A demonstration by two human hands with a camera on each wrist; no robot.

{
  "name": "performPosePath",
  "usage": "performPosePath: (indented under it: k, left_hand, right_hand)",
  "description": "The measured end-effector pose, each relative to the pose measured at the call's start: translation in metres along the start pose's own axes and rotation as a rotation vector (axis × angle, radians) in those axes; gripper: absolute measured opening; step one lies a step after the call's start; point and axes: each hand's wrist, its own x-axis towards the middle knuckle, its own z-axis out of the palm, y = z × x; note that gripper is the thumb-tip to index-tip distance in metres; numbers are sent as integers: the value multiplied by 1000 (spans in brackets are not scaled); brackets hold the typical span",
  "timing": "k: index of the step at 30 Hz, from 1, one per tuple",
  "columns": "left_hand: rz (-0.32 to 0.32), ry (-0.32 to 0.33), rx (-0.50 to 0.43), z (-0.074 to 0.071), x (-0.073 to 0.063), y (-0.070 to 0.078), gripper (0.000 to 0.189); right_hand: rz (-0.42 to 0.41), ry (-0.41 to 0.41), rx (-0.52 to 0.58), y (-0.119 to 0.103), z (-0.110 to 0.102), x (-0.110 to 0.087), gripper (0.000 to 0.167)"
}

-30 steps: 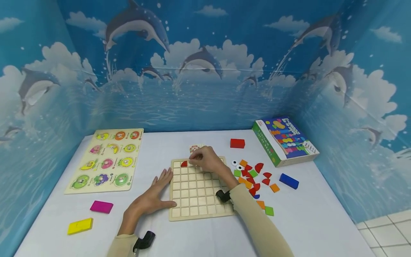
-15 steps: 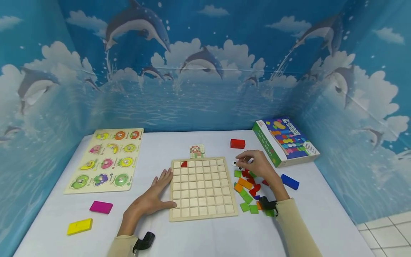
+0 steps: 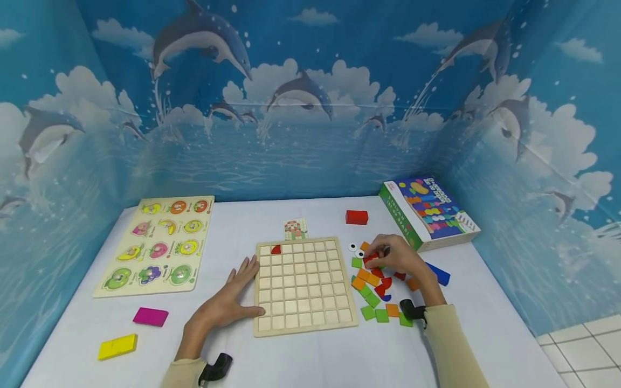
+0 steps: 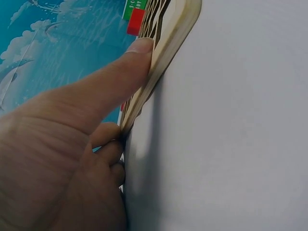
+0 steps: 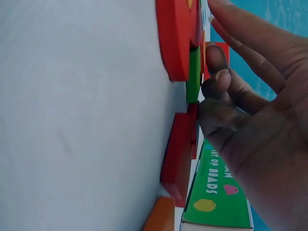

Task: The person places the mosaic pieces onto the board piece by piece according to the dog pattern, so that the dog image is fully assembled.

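- Step in hand, by the look: picking a pc. R hand (image 3: 399, 255) is over the loose pcs (image 3: 373, 279), right of the board, fingers bent down at the reds.
- R thumb & fingertips close, narrow gap; can't tell if a pc's pinched.
- L hand (image 3: 224, 303) lies along the board's L edge, fingers spread wide, thumb on the rim; prob. steadying it.
- Grid board (image 3: 303, 292) flat btwn the hands, w/ one red curved pc (image 3: 276, 249) in the far row, 2nd cell from L; other cells bare.
- Pattern card (image 3: 296, 229) just behind the board, prob. the guide.
- Next move calls for a clean grip on one thin pc w/o dragging its neighbours, then a lift twd the grid.
- Hard to see: R fingers cover some pcs in head view; R wrist view crops the fingertips up top.
- Blue block (image 3: 440, 275) part hidden by R hand; card print too small to read; L wrist view gets only a strip of board.
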Motion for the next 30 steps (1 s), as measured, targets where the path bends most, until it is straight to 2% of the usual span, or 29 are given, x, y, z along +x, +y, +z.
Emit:
performPosePath:
  k: [2, 7, 11, 19, 30]
  left_hand:
    - [-6, 0, 7, 0, 0, 0, 117]
    - [-14, 6, 11, -1, -1, 0, 118]
    - [10, 10, 7, 0, -1, -2, 117]
    - [-1, -1, 16, 0, 1, -2, 117]
    - [0, 3, 7, 1, 2, -2, 118]
  right_hand:
    - [12, 31, -8, 1, 2, 2, 19]
    - [132, 136, -47, -1, 4, 12, 20]
    - [204, 124, -62, 0, 4, 19, 21]
    - [311, 89, -24, -5, 4, 22, 19]
    - [266, 133, 55, -9, 6, 25, 10]
